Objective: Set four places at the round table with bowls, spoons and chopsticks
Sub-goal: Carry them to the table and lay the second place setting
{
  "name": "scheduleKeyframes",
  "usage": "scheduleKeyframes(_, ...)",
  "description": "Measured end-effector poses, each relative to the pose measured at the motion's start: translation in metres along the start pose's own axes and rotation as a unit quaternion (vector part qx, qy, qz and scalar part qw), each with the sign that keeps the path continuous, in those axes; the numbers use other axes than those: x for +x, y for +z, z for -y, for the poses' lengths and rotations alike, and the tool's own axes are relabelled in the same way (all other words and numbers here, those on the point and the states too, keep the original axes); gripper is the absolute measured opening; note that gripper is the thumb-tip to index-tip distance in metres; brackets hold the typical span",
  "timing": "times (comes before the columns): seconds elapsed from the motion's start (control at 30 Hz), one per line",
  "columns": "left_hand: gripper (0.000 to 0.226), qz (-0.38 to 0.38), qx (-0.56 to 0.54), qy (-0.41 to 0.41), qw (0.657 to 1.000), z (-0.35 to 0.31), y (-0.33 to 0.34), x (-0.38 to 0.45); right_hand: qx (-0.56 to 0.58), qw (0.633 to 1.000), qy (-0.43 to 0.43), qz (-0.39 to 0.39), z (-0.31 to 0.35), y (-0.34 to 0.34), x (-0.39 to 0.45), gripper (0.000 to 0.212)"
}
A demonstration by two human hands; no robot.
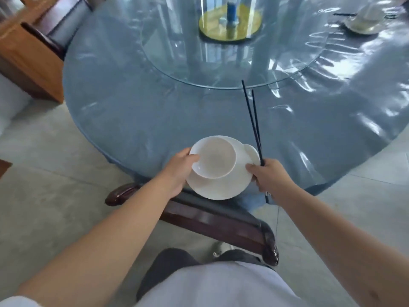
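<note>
- The left hand holds the bowl by its near-left rim, thumb hooked over the edge and fingers clenched on it, likely steadying the stack so it can be set down as one piece.
- The bowl is white, glossy and empty, sitting on a wider white plate; both overhang the near edge of the desk, above a chair back.
- A white spoon shows just right of the bowl, on the plate.
- The right hand pinches the plate's right rim and also grasps two black chopsticks, which point away over the desk.
- Far right of the bowl lies another place setting, blurred.
</note>
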State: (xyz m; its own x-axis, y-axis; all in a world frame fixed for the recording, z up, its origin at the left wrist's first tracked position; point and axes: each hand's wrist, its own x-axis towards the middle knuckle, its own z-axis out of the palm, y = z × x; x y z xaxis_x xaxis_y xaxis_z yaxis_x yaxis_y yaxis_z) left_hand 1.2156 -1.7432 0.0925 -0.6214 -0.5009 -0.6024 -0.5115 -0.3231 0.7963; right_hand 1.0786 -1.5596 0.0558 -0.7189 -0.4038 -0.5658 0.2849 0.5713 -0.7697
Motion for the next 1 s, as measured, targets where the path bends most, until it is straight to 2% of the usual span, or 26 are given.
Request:
scheduleKeyframes(0.23,0.037,0.023,0.106,-0.003,0.994,0.004,-0.013,0.085,-0.046,0.997,0.05,-0.025,0.004,0.027,0.054,0.011)
scheduleKeyframes(0.53,0.041,0.012,0.314,0.019,0.949,0.002,-0.045,0.175,-0.084,0.988,0.102,-0.083,0.006,0.091,0.114,0.016)
scheduleKeyframes(0.6,0.04,0.004,0.331,0.031,0.943,0.002,-0.053,0.186,-0.096,0.985,0.102,-0.098,0.011,0.103,0.121,0.015)
scheduleKeyframes(0.73,0.022,-0.009,0.336,0.055,0.94,-0.002,-0.063,0.2,-0.101,0.98,0.106,-0.134,0.021,0.118,0.136,0.015)
scheduleKeyframes(0.87,0.024,-0.004,0.33,0.06,0.942,-0.012,-0.071,0.21,-0.109,0.974,0.1,-0.17,0.035,0.121,0.154,0.018)
scheduleKeyframes(1.0,0.012,-0.026,0.326,0.073,0.942,-0.017,-0.072,0.215,-0.118,0.973,0.095,-0.176,0.043,0.121,0.17,0.018)
